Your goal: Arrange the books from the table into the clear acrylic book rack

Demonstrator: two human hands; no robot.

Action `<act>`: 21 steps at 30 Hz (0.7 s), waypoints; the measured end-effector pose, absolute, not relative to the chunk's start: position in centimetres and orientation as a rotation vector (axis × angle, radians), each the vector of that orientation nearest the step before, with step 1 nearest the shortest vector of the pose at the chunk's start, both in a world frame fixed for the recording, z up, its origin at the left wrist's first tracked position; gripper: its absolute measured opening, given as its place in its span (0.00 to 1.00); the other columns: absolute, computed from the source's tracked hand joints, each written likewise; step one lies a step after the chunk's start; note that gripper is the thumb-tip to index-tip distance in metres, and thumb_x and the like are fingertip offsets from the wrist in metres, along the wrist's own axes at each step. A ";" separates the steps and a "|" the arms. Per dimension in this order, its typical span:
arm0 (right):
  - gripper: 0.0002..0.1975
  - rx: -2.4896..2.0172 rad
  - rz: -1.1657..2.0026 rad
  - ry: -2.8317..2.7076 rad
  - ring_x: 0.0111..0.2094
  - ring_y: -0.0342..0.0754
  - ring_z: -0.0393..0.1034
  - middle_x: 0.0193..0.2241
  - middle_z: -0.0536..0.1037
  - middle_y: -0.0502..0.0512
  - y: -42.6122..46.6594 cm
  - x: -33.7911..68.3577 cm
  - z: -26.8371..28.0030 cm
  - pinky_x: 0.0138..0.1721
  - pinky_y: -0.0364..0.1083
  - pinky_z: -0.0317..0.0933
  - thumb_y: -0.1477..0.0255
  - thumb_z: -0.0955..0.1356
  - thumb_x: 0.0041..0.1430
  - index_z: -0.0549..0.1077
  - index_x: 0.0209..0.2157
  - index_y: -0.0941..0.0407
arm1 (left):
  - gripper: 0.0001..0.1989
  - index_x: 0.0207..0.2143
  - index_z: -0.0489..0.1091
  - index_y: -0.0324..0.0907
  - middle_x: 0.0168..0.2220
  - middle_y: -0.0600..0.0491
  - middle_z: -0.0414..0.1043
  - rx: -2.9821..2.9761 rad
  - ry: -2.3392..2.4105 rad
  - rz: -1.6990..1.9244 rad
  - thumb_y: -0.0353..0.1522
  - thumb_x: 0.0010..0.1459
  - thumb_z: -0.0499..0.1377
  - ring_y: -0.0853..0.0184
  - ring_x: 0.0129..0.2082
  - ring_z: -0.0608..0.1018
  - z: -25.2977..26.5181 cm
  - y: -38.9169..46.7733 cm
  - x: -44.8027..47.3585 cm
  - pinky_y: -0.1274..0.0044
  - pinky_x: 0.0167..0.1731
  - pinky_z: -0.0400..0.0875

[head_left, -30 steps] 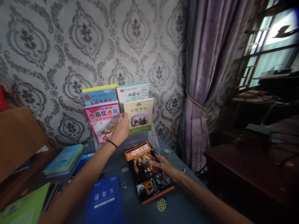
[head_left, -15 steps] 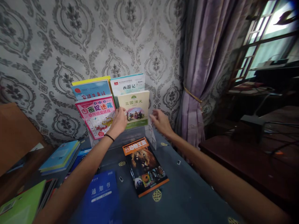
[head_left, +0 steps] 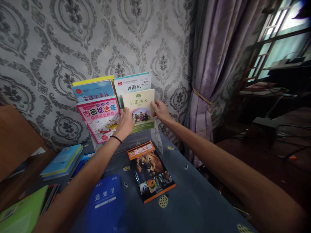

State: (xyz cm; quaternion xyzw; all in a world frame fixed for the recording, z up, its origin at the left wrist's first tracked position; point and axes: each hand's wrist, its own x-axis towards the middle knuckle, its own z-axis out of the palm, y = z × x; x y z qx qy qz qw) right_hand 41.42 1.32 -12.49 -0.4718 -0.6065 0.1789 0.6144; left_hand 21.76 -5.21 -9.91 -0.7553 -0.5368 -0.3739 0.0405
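Observation:
A cream and green book [head_left: 142, 111] stands upright in the front tier of a clear acrylic rack [head_left: 128, 142]. My left hand [head_left: 126, 121] is closed at its left edge, and my right hand [head_left: 160, 111] grips its right edge between thumb and fingers. Just left of it, a pink picture book [head_left: 99, 113] leans in the same tier, close to my left hand. Behind these stand a white book [head_left: 132, 84] and a blue book with a yellow one behind it [head_left: 93, 90]. A book with a lion cover [head_left: 153, 166] lies flat before the rack.
On the dark tablecloth [head_left: 194, 200] lie a blue book [head_left: 104, 204], a stack of light-blue books [head_left: 62, 160] and a green book [head_left: 24, 210] on others. A brown box [head_left: 17, 139] stands at the left. Patterned wall and a purple curtain [head_left: 206, 74] border the table.
My right hand has moved left and closed on the cream book's right edge. My left hand stays at the left edge. The view has shifted slightly.

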 end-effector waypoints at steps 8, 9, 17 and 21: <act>0.15 -1.138 0.402 -1.378 0.20 0.48 0.67 0.17 0.68 0.47 2.1 41.0 -12.0 0.28 0.46 0.61 0.56 0.65 0.65 0.71 0.32 0.53 | 0.21 0.45 0.61 0.37 0.43 0.45 0.61 -2.260 -1.604 -1.121 0.15 0.49 0.55 0.53 0.54 0.69 -10.3 -4.4 22.4 0.64 0.54 0.69; 0.15 -1.143 0.397 -1.382 0.20 0.48 0.67 0.17 0.68 0.47 2.1 41.0 -11.9 0.28 0.46 0.61 0.57 0.65 0.65 0.71 0.32 0.53 | 0.20 0.45 0.61 0.37 0.43 0.44 0.61 -2.264 -1.611 -1.101 0.16 0.49 0.55 0.52 0.54 0.69 -10.4 -4.3 22.4 0.63 0.54 0.69; 0.16 -1.109 0.372 -1.310 0.19 0.46 0.70 0.21 0.74 0.50 2.1 40.1 -12.1 0.21 0.44 0.63 0.57 0.67 0.60 0.72 0.30 0.56 | 0.19 0.46 0.61 0.34 0.46 0.38 0.64 -2.323 -1.706 -0.923 0.17 0.50 0.55 0.50 0.54 0.70 -10.3 -5.1 22.4 0.62 0.53 0.69; 0.15 -1.106 0.354 -1.299 0.19 0.46 0.69 0.23 0.75 0.52 2.0 39.9 -12.4 0.20 0.44 0.64 0.58 0.66 0.58 0.73 0.32 0.56 | 0.18 0.48 0.60 0.34 0.50 0.34 0.64 -2.341 -1.741 -0.944 0.19 0.53 0.54 0.50 0.55 0.71 -10.5 -5.6 22.4 0.62 0.54 0.68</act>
